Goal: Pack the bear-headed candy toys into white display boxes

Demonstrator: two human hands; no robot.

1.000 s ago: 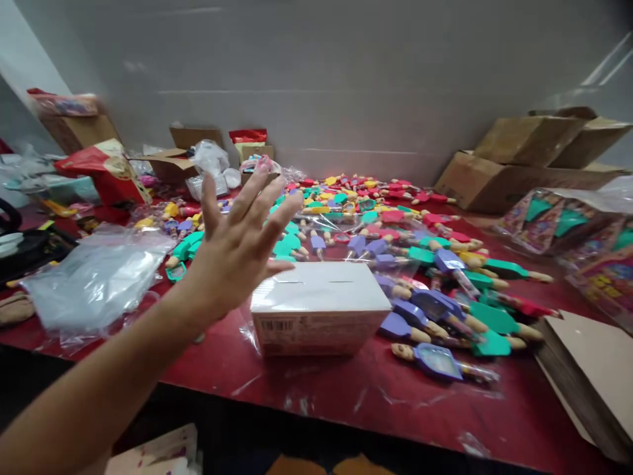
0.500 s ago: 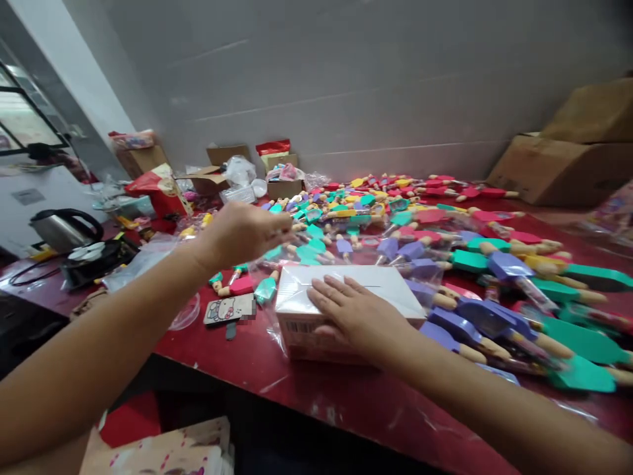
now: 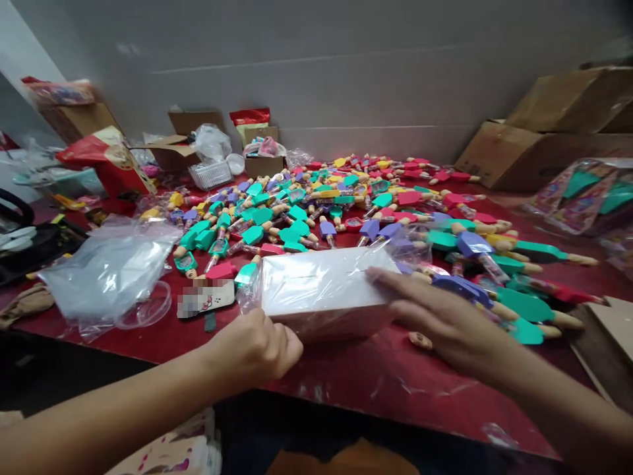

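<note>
One box (image 3: 324,282) between parted hands: left hand (image 3: 267,346) clenched at its near-left corner, right hand (image 3: 438,316) outstretched over its right end

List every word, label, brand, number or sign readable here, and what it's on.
No text can be read.
White-topped box: no legible print.
Red-and-white bag: any print too blurred.
Bagged packs at right: printed, too blurred to read.
Patterned case: partly pixelated, no legible words.

No words, numbers or brands legible; print on red bag (image 3: 109,165) and clear-wrapped packs (image 3: 576,204) too blurred to read.
</note>
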